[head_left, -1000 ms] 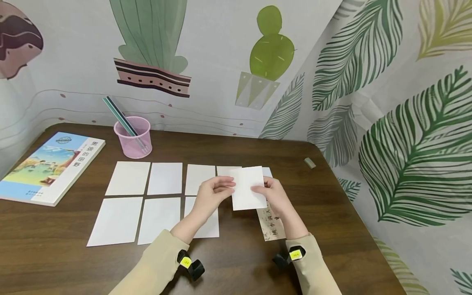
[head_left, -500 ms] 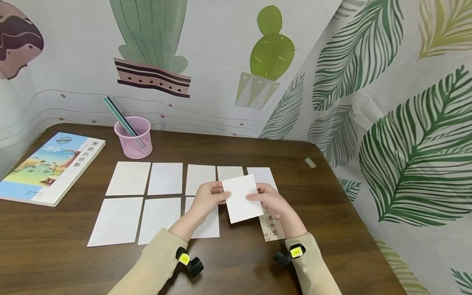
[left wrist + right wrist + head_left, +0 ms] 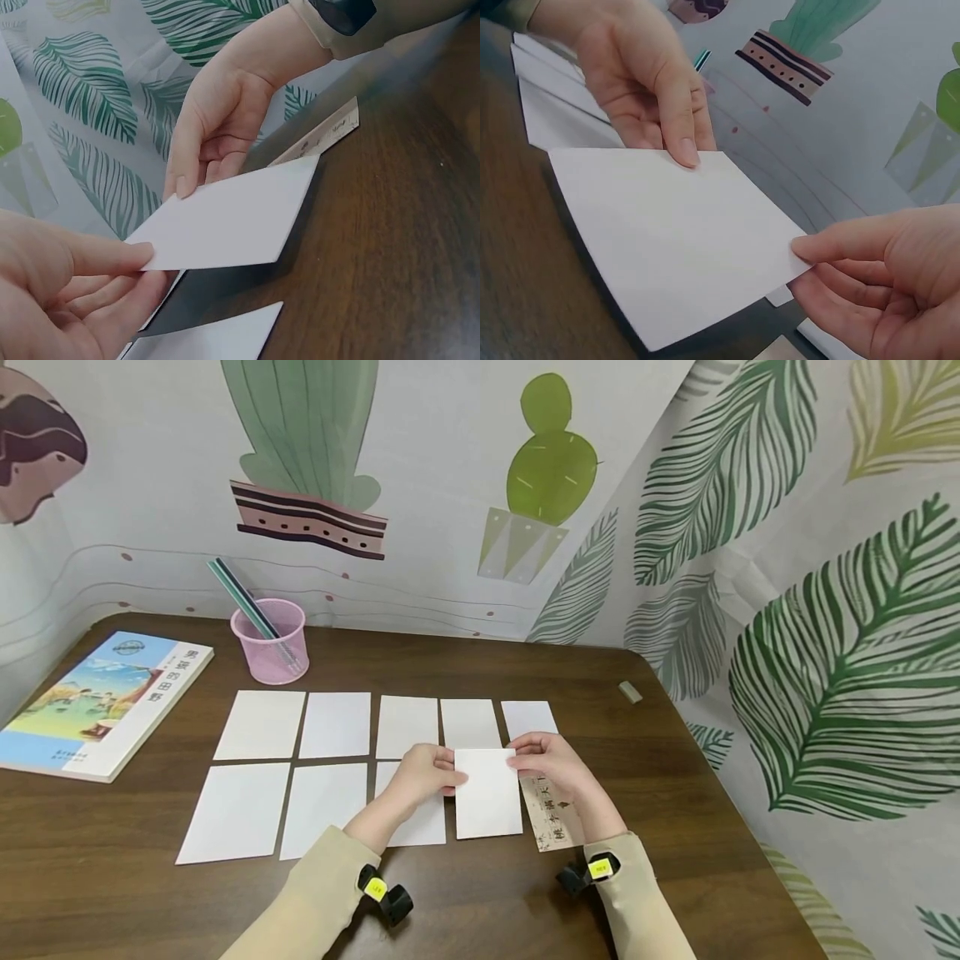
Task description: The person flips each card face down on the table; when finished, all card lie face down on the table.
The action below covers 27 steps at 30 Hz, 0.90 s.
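A blank white card (image 3: 488,795) is held between both hands, just above the table in the wrist views. My left hand (image 3: 423,777) pinches its left edge, thumb on top, as the left wrist view shows. The right hand (image 3: 551,760) pinches the upper right corner between thumb and fingers. Partly under the right hand lies a beige card printed with dark characters (image 3: 553,827). Left of the held card, a white card (image 3: 422,822) is partly covered by the left hand. Behind the hands a row of pale cards includes a cream one (image 3: 470,722) and a white one (image 3: 528,718).
More white cards lie in two rows at the left, such as the front left card (image 3: 234,812). A pink mesh cup (image 3: 272,652) with pencils and a thick book (image 3: 105,702) stand farther back. A small eraser-like block (image 3: 630,692) lies near the table's right edge.
The white card has come down toward the near side and been turned straight. The right hand has shifted from its right edge to the upper right corner; the left hand still holds the left side.
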{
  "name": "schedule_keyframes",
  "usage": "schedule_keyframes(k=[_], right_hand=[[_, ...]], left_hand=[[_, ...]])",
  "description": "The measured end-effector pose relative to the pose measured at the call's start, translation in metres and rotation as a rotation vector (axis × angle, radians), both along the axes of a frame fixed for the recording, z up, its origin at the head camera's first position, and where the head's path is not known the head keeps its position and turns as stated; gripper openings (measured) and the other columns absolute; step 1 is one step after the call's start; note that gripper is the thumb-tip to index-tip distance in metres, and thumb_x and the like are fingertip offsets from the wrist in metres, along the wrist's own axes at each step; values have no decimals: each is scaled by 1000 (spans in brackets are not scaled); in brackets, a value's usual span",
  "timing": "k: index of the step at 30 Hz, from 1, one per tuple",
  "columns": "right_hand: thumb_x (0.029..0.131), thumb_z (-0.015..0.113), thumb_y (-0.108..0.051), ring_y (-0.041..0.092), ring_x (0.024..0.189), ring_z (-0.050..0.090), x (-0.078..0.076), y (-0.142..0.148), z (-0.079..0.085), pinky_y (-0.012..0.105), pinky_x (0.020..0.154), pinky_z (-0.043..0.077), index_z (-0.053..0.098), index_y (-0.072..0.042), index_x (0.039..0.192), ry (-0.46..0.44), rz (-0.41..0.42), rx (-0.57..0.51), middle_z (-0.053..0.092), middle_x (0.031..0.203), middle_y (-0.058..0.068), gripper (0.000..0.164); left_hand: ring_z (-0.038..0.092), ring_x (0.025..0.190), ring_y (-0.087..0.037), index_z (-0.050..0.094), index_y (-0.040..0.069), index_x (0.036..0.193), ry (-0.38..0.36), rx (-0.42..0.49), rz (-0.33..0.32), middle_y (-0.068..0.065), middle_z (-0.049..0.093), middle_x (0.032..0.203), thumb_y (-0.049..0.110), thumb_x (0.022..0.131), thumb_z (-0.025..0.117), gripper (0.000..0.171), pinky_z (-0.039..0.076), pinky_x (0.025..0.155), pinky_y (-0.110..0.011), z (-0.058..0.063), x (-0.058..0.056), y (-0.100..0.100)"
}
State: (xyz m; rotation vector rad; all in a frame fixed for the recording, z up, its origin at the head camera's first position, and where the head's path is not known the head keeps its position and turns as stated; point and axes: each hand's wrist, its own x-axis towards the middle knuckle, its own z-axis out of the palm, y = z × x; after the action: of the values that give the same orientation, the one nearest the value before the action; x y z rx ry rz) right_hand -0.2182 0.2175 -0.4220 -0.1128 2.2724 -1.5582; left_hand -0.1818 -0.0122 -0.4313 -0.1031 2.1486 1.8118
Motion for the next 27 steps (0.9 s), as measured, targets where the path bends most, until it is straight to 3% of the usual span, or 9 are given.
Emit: schedule_keyframes(k=[5, 11, 17, 27], right_hand=[[86, 71, -3, 11, 75, 64, 1, -1, -2, 28, 73, 58, 63, 11, 110, 8, 18, 65, 66, 86, 4, 30], [84, 72, 0, 12, 72, 65, 2, -5, -1, 30, 73, 58, 64, 11, 108, -2, 3, 112, 66, 84, 7, 27], [82, 74, -4, 12, 71, 66, 2, -8, -5, 31, 72, 59, 68, 7, 105, 46, -12, 187, 68, 86, 10, 26], [78, 80, -8, 11, 62, 64, 5, -15, -5, 27, 61, 57, 74, 1, 95, 156, -27, 323, 70, 77, 6, 20]], left_hand=[[69, 72, -16, 59, -15, 116, -5, -42, -23, -19, 68, 96, -4, 80, 74, 41, 60, 68, -28, -4, 0, -1], [69, 64, -14, 68, -10, 107, 112, -213, -21, -14, 74, 83, 3, 76, 79, 35, 58, 62, -26, -4, -1, -4], [67, 60, -11, 73, -6, 98, 188, -302, 15, -10, 74, 76, 2, 76, 79, 25, 54, 58, -24, -2, -1, -7], [69, 74, -18, 73, -3, 100, 253, -388, 30, -8, 75, 78, 4, 73, 81, 29, 55, 71, -34, -5, 1, -7]])
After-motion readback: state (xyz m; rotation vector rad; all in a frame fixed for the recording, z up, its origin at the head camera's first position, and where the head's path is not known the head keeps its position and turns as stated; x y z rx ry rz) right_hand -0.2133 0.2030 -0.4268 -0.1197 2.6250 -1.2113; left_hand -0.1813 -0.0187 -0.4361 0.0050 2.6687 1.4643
